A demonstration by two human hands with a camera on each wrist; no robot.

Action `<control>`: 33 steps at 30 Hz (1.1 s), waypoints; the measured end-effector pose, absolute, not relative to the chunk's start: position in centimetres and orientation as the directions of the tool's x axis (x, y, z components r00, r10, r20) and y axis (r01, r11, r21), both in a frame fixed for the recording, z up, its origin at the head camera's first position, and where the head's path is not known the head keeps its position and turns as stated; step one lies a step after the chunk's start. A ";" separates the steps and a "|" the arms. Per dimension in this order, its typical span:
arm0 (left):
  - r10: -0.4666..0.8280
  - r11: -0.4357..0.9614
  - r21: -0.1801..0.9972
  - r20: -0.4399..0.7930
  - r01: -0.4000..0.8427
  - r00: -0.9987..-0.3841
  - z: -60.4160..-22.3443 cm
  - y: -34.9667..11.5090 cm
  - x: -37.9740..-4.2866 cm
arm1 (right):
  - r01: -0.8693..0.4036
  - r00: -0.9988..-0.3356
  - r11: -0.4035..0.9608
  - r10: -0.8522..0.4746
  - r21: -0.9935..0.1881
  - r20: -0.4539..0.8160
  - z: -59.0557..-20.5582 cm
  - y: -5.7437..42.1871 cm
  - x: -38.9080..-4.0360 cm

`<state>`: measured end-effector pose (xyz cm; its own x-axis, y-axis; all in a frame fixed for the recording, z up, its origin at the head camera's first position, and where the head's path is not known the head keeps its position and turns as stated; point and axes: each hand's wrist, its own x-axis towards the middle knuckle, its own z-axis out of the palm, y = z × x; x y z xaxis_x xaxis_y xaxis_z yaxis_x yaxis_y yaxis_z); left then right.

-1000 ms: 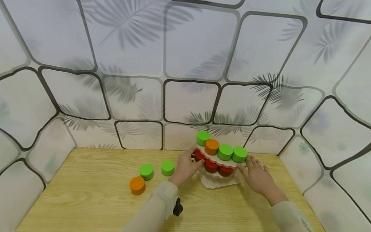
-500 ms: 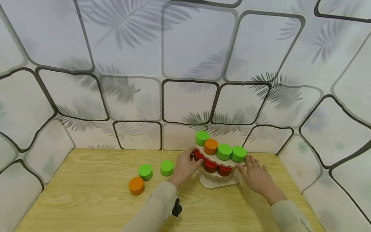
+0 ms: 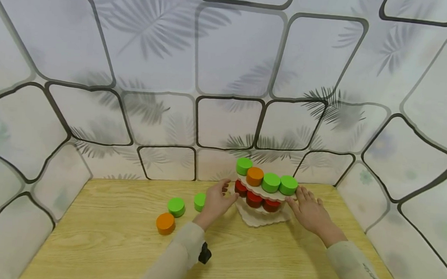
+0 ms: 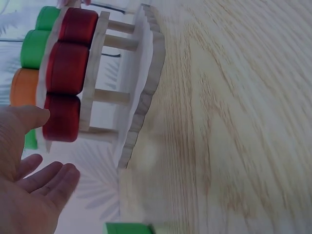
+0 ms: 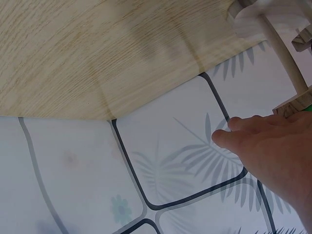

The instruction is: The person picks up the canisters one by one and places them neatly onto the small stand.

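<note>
A wooden tiered stand (image 3: 254, 218) with scalloped edges stands toward the back right of the table. Its upper board carries green round blocks (image 3: 271, 183) and an orange round block (image 3: 254, 176). Three red round blocks (image 3: 254, 199) show on the level below, also close up in the left wrist view. My left hand (image 3: 215, 203) is just left of the stand, fingers relaxed and holding nothing, the thumb near a red block (image 4: 63, 117). With straight fingers, my right hand (image 3: 312, 212) lies against the right end of the upper board, as the right wrist view also shows.
Left of my left hand, two green round blocks (image 3: 176, 207) and an orange round block (image 3: 165, 223) sit on the wooden table (image 3: 115, 244); the nearer green one is partly hidden by that hand. Patterned walls (image 3: 170, 123) enclose the back and sides.
My left hand has let go of the stand's left side and moved a little left, uncovering the leftmost red block. My right hand and the stand have stayed in place.
</note>
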<state>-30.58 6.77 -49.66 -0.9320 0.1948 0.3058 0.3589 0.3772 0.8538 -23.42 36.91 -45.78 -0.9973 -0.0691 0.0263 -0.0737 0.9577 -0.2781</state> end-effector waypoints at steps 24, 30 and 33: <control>0.082 0.462 0.808 0.371 0.365 -0.925 -48.8 -4.8 -25.3 | -0.070 -0.998 0.958 -0.067 -0.279 0.023 -45.6 37.0 -23.3; 0.074 0.508 0.786 0.367 0.351 -0.927 -49.3 -7.0 -24.3 | -0.084 -0.996 0.962 -0.077 -0.258 0.040 -45.8 36.9 -23.4; 0.060 0.507 0.797 0.348 0.329 -0.936 -49.4 -8.0 -24.0 | -0.085 -0.996 0.963 -0.079 -0.254 0.033 -45.7 36.8 -23.5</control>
<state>-23.97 -8.01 -49.39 -0.9357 0.0599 0.3476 0.3286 0.5065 0.7972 -23.46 36.79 -45.73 -0.9963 -0.0791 0.0333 -0.0849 0.9634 -0.2543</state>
